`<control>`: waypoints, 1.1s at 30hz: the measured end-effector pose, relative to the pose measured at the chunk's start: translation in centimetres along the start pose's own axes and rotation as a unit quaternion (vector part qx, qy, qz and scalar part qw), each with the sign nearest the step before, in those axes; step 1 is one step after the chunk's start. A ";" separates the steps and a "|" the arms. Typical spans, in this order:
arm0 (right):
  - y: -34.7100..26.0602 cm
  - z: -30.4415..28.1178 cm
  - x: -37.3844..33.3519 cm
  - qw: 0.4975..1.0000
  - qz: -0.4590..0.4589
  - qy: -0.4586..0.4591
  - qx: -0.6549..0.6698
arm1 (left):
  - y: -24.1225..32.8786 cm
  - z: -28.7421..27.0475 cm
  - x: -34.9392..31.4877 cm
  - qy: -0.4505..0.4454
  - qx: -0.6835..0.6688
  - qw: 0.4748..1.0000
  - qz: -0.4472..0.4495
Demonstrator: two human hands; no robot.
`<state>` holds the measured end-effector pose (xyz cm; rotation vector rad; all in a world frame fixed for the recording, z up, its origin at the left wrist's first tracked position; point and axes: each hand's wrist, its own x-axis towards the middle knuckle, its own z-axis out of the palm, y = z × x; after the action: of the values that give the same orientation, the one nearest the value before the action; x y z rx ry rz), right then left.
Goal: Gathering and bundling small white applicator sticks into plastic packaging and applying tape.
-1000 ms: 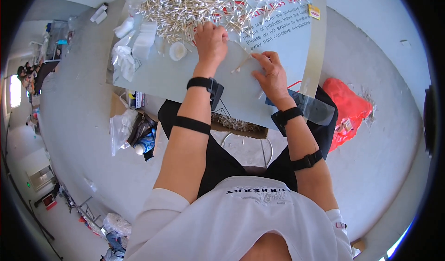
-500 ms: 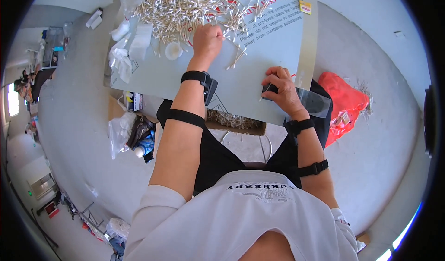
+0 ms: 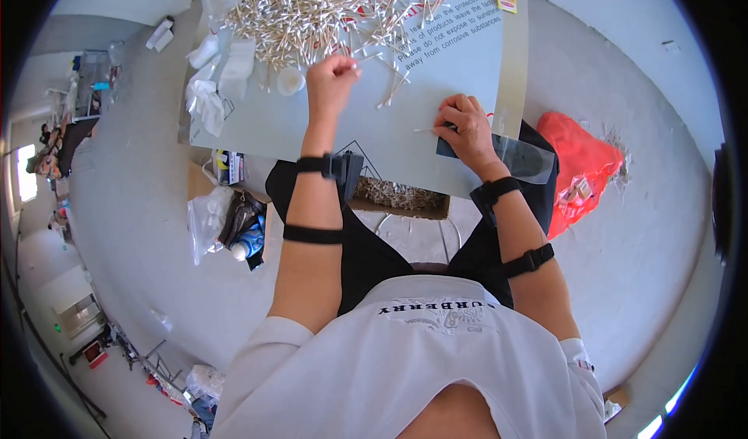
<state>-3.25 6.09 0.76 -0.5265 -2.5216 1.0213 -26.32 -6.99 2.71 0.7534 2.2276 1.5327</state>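
Observation:
A big heap of cotton swabs (image 3: 312, 7) covers the far part of a pale board (image 3: 389, 143) in front of me. My left hand (image 3: 331, 81) is at the near edge of the heap, fingers pinched on a few cotton swabs. My right hand (image 3: 466, 131) rests near the board's right edge, holding a small clear plastic bag (image 3: 518, 158) with a dark strip; a single swab (image 3: 425, 130) pokes out from its fingers to the left. Loose swabs (image 3: 393, 88) lie scattered between the two hands.
A small white round cup (image 3: 291, 81) and crumpled clear bags (image 3: 210, 88) lie at the board's left. A cardboard box of swabs (image 3: 397, 196) sits under the near edge. A red bag (image 3: 580, 166) lies on the floor right, more bags (image 3: 234, 225) at the left.
My right hand drew back toward the board's near right edge and closed on the clear bag. My left hand stayed at the heap's edge and pinched up swabs.

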 end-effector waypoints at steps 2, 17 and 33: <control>0.0 0.2 0.3 1.000 0.007 0.011 -0.005 | 0.2 0.2 -3.2 -0.083 -0.005 0.997 -0.001; -0.2 1.5 1.2 0.997 0.058 0.029 -0.030 | 0.6 6.9 -5.0 -0.008 0.329 0.937 0.119; -5.8 1.6 -6.3 0.968 -0.123 -0.203 -0.075 | 1.4 5.9 -1.3 -0.118 0.286 0.914 0.262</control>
<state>0.27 -1.68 2.63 -0.0341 -2.9453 0.9234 -21.70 -2.89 1.80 1.7220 2.4093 0.8677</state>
